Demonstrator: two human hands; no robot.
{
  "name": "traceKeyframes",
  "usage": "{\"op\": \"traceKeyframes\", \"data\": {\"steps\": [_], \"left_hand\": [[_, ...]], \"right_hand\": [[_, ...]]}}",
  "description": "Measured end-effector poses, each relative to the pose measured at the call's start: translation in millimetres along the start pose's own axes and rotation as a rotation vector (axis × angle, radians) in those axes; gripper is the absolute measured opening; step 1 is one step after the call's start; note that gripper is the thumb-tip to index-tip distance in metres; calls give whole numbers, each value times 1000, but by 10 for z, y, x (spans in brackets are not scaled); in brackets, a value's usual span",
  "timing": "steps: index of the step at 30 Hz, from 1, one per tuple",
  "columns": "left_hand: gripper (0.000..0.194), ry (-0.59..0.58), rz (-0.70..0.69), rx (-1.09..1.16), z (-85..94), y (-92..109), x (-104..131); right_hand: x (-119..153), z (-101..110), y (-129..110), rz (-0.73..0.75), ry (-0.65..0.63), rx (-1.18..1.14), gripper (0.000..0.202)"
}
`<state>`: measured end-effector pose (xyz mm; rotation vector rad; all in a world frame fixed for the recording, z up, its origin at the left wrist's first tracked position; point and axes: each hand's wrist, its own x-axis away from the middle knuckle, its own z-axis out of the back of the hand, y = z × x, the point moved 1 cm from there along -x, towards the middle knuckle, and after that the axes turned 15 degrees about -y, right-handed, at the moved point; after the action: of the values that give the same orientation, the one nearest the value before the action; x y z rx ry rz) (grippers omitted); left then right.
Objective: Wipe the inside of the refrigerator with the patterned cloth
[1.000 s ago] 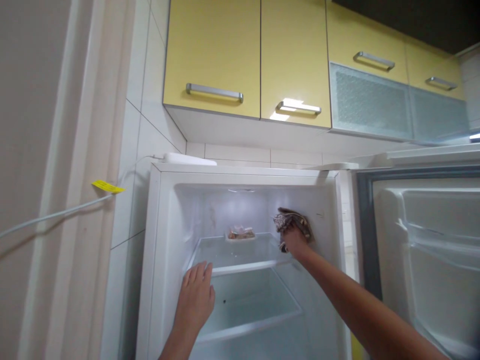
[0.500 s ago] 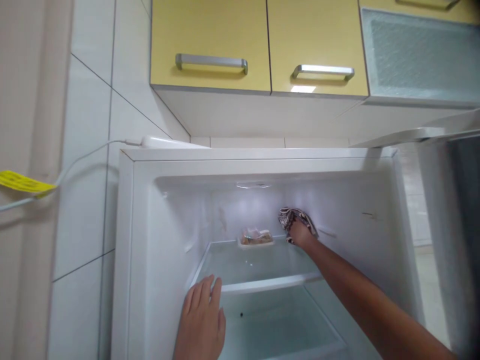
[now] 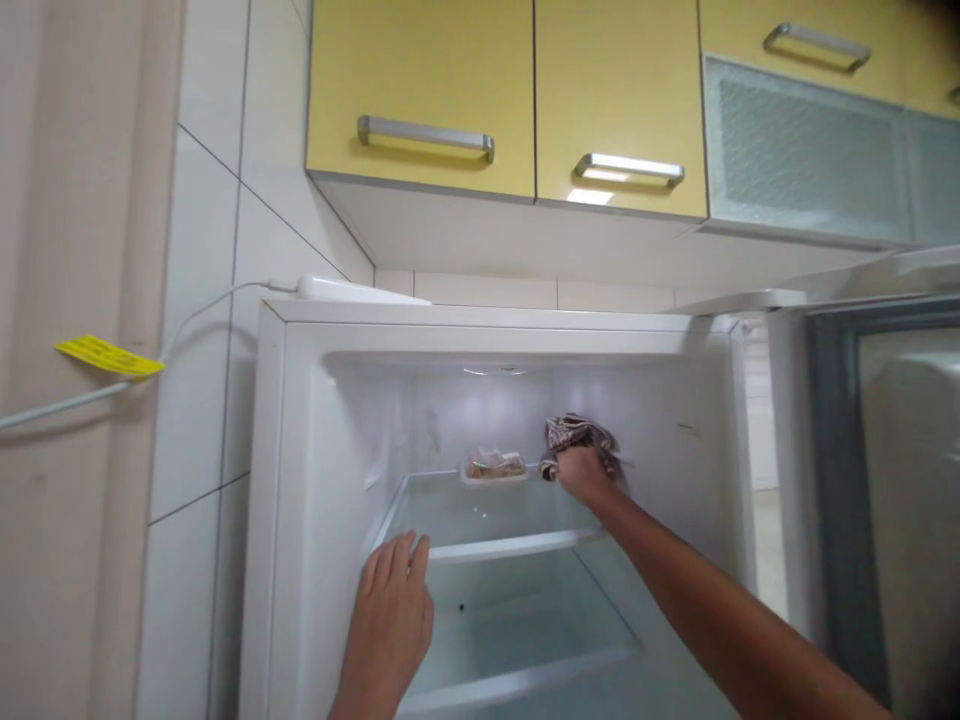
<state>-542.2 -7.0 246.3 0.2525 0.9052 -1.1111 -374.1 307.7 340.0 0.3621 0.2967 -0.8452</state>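
Deep inside the open fridge, my right hand (image 3: 585, 472) grips a dark patterned cloth (image 3: 576, 434) near the back right corner, above the upper glass shelf (image 3: 495, 546). Beside the cloth, to its left, a small white tray with wrapped food (image 3: 495, 466) stands at the back of that shelf. My left hand (image 3: 394, 600) is at the shelf's front left corner, its fingers stretched out and slightly apart, with nothing held.
A lower glass shelf (image 3: 517, 682) lies beneath. The open fridge door (image 3: 832, 480) is at the right. Yellow cabinets (image 3: 420, 70) hang above. A white cable with a yellow tag (image 3: 112, 356) runs along the left wall to the fridge top.
The view has turned to the right, showing more of the door. My right hand and the cloth have shifted slightly within the back right corner. My left hand remains by the shelf's front.
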Motion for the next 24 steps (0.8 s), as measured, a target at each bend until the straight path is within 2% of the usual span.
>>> {"op": "traceKeyframes", "data": {"steps": [4, 7, 9, 13, 18, 24], "left_hand": [[44, -42, -4, 30, 59, -3, -2], [44, -59, -16, 44, 90, -12, 3], [45, -63, -25, 51, 107, -20, 2], [45, -66, -33, 70, 126, -33, -8], [46, -45, -23, 57, 107, -32, -3], [45, -19, 3, 45, 8, -16, 11]], "right_hand": [[480, 399, 26, -110, 48, 21, 41], [733, 581, 112, -148, 65, 77, 48], [848, 597, 149, -147, 42, 126, 48], [969, 459, 110, -150, 9, 193, 50], [842, 355, 56, -180, 38, 206, 53], [327, 334, 145, -160, 101, 177, 49]]}}
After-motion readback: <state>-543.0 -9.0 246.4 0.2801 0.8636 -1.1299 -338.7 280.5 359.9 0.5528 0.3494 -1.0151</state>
